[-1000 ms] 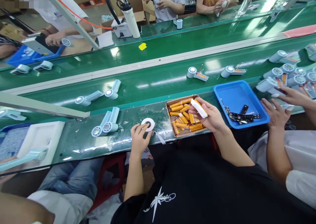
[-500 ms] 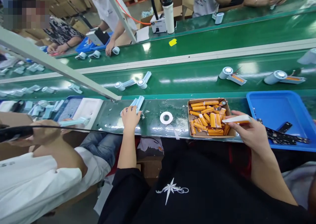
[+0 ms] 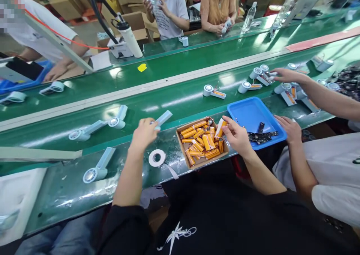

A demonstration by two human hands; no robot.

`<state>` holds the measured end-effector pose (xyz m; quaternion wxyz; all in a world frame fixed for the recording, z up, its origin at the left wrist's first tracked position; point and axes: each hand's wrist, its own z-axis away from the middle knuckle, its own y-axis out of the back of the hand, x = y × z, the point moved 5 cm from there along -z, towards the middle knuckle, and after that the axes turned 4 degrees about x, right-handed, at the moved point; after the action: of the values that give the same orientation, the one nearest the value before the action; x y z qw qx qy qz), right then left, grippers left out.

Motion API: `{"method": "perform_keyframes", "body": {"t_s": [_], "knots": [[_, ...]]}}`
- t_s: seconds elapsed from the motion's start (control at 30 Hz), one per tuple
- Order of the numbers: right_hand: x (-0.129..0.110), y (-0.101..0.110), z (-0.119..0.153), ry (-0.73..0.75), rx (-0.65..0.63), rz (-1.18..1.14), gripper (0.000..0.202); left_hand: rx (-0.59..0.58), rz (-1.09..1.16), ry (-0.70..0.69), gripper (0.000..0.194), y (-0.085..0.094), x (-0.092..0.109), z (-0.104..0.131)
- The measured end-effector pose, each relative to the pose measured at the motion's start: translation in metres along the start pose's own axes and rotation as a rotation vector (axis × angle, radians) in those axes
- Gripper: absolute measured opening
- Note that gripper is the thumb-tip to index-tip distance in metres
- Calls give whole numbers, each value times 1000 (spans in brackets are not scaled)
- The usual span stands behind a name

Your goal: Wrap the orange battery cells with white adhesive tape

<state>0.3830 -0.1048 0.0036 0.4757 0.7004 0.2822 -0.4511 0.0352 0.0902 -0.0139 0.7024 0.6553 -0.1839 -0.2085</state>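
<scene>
My left hand (image 3: pixel 144 134) is closed around a light-blue handheld fan housing (image 3: pixel 164 118), whose handle points up and to the right; its round head is mostly hidden by my fingers. In my right hand (image 3: pixel 237 135), fingers and thumb pinch an orange battery (image 3: pixel 221 128) with a white strip along one side, above the right edge of a cardboard box (image 3: pixel 182 150). Several orange batteries (image 3: pixel 208 141) with thin wires fill that box. A roll of white tape (image 3: pixel 153 161) lies between my hands, its loose end hanging over the bench edge. Another blue fan housing (image 3: pixel 102 163) rests left of my left forearm.
A blue tray (image 3: pixel 242 108) with black strips stands right of the box. Beside it a co-worker's hand (image 3: pixel 289 75) reaches over fans on the green conveyor belt (image 3: pixel 168 93). More fan housings (image 3: pixel 116 122) lie on the belt to the left. Other people work across the line.
My view has swung to the right. My left hand has lifted one fan housing off the bench, leaving another there. My right hand still holds the battery, now tilted more upright near the box.
</scene>
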Motion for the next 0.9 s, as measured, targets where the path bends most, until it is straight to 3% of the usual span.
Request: {"method": "perform_keyframes", "body": {"t_s": [0.13,0.27,0.43,0.6,0.73,0.9], "knots": [[-7,-22,-50,121,-30,-34,49,-75,-7,-246,35,-15,49,-83],[-10,-55,-106,233,-101,-56,40,-162,47,-242,32,-30,54,-128],[-6,-117,-157,375,-325,117,35,-212,167,-183,24,-36,42,-143],[8,-168,-185,463,-475,395,36,-170,255,-62,29,-36,35,-148],[12,-184,-190,515,-577,593,37,-141,275,27,28,-37,36,-150],[2,-178,-178,485,-579,724,31,-130,261,70,32,-32,48,-152]]}}
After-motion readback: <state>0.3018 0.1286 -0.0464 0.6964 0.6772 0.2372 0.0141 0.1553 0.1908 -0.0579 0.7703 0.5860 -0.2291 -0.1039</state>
